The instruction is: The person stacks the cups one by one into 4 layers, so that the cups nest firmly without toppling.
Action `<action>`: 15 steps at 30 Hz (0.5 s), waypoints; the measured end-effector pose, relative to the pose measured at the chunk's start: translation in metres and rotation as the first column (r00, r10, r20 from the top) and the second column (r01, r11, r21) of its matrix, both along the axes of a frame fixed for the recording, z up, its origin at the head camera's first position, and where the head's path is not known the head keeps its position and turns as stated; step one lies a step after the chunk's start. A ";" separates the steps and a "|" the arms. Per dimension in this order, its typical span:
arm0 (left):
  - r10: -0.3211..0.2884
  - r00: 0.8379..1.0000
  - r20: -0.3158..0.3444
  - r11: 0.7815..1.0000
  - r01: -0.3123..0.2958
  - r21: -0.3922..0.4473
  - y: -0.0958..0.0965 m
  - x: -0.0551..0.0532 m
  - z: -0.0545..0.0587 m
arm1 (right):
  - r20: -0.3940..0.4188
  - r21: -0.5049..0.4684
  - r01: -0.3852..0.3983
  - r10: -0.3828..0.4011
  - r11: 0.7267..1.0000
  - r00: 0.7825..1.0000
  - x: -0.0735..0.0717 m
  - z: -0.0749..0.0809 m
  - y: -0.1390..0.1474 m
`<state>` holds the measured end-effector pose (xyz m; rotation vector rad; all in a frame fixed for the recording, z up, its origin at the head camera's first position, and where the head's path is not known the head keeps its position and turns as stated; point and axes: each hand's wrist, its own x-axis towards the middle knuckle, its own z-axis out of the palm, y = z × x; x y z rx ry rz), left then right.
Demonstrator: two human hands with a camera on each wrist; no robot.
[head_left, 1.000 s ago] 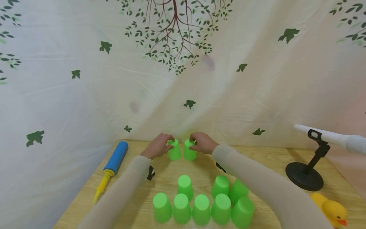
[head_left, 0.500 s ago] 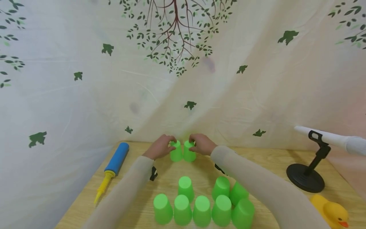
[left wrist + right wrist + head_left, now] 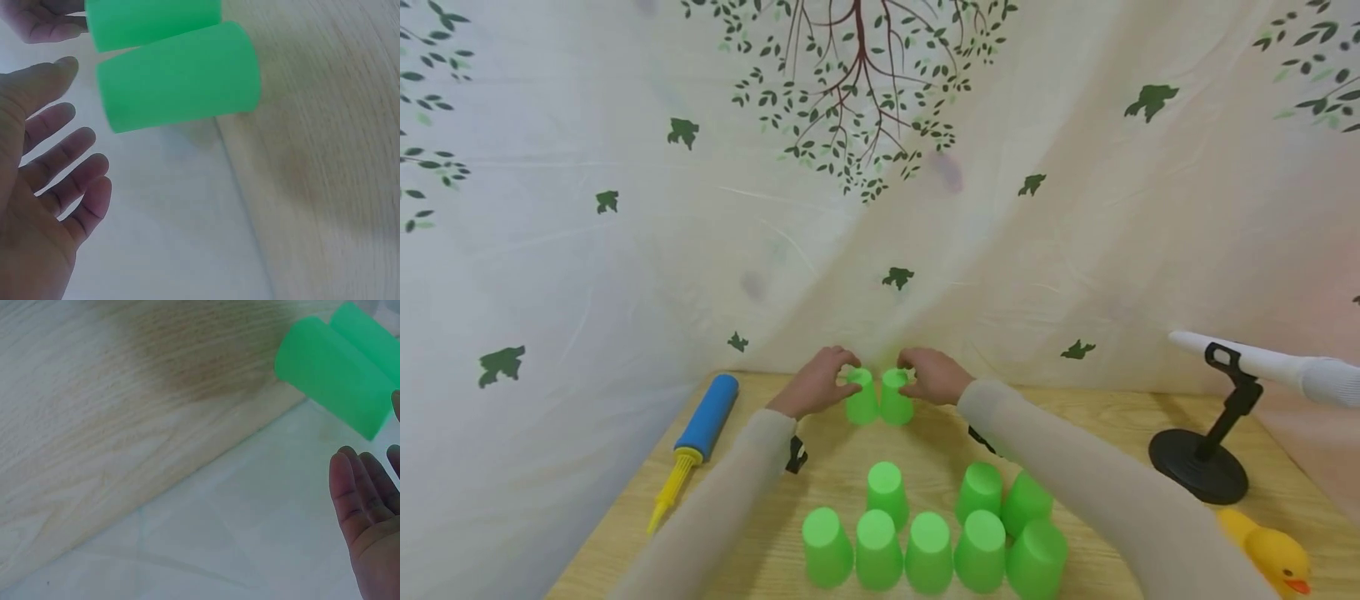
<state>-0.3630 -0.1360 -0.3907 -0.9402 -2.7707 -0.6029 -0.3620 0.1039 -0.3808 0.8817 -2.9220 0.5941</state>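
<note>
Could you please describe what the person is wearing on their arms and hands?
Plain, pale beige long sleeves reach the wrists. The left hand and right hand wear no gloves. A small black object shows beside each wrist, its details unclear.

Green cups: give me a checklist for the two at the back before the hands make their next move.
1. Left back cup and right back cup upright: ok, narrow ends up.
2. Left grip off its cup: ok, open, with a gap in the left wrist view.
3. Right grip off its cup: cannot tell; open, but cut off at the right wrist view's edge.
4. Front cups all fully visible: not ok, the right sleeve covers part of one.
5. Pump clear of both grips: ok, off to the left.
</note>
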 end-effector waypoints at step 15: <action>-0.074 0.995 -0.062 0.997 0.072 -0.022 -0.007 0.023 0.020 | 0.017 -0.114 -0.021 0.023 0.993 1.000 0.012 0.041 0.044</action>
